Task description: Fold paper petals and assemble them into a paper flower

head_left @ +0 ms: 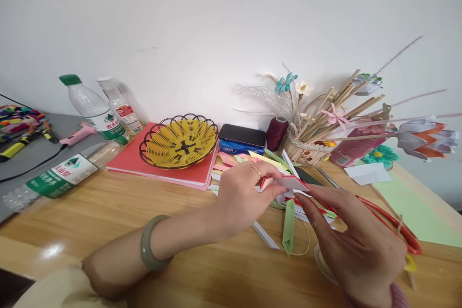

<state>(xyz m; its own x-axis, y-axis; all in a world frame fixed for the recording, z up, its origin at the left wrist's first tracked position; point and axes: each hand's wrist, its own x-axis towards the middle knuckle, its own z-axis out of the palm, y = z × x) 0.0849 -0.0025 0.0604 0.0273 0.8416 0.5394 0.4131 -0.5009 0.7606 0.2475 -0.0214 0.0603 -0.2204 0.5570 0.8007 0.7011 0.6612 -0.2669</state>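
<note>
Left hand [241,198]: pinches the folded paper piece [288,183], white with a red edge, by its left end.
Right hand [355,240]: fingertips grip the piece's right end.
Paper piece: held just above the tabletop [108,211], over loose coloured strips [249,158].
Behind: yellow wire basket [179,141] on a red folder [133,159].

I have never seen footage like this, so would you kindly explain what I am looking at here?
There is no machine: one camera on a person's head looks down at their own two hands. The left hand, with a ring and a bangle, and the right hand together pinch a folded red and white paper. On the wooden table lie a green paper strip, a yellow basket on a red folder, water bottles and a pot of sticks and paper flowers.
</note>
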